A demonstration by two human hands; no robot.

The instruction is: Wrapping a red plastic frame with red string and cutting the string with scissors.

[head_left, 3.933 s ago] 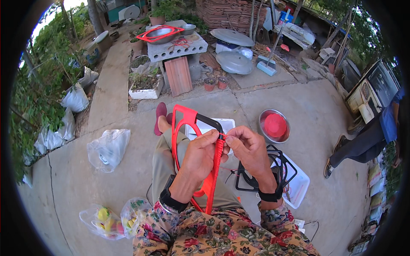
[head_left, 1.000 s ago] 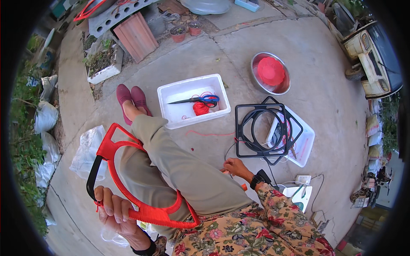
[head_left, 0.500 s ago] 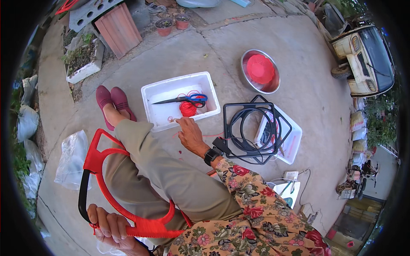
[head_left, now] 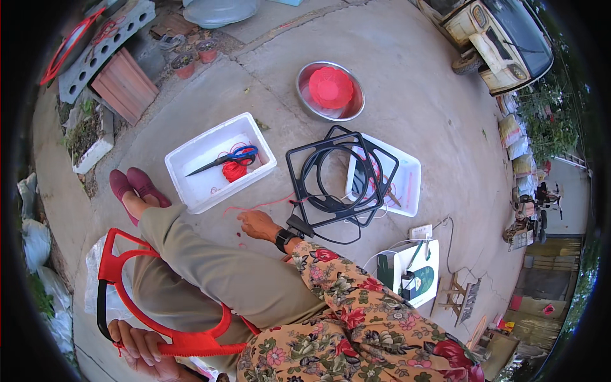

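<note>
My left hand is closed round the lower edge of a flat frame, which lies over my lap. Red cord wraps tightly round most of it; a bare black stretch shows beside my fingers. In front of my knee, my right hand is low with its fingers curled together; what they pinch, if anything, is hidden. Just beyond it a loose red cord runs toward the black frames. Inside the white foam box are a ball of red cord and blue-handled scissors, lying partly over the ball.
Stacked black frames lean over a white tray at right. Behind them stands a metal basin holding a red plastic bowl. A power strip and white bag lie at lower right. Clear plastic lies at left.
My right hand has drawn back from the foam box's near edge toward my knee. The whole view has shifted rightward. My left hand keeps its hold on the red cord-wrapped frame.
</note>
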